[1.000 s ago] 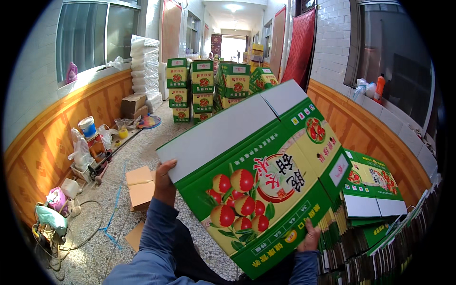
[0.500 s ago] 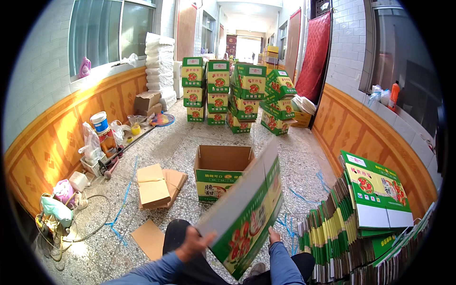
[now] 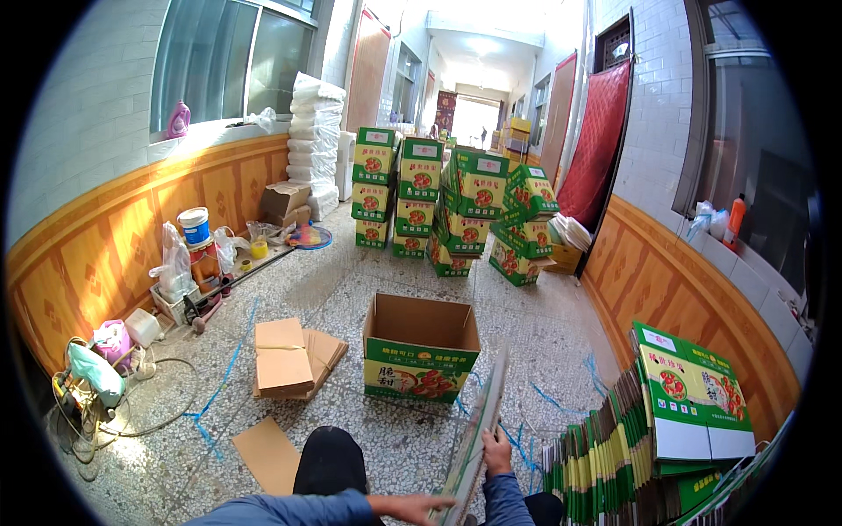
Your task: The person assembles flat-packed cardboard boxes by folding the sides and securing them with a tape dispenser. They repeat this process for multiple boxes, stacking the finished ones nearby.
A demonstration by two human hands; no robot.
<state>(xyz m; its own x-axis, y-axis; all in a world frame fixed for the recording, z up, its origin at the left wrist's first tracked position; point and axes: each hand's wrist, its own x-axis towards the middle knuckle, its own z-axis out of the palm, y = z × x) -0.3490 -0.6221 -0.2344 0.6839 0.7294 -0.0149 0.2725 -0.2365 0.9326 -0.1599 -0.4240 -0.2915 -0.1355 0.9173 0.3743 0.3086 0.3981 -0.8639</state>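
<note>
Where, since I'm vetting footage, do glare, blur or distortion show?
Head view: the far doorway is washed out white; sun glares on the left wall panelling; the left hand looks slightly blurred; the right wall panelling bows with fisheye distortion.

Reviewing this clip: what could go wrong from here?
The flat carton, gripped by the right hand, appears close to the open box and might knock it. Blue straps strewn on the floor could catch underfoot. The leaning row of flat cartons at right might slide if bumped.
</note>
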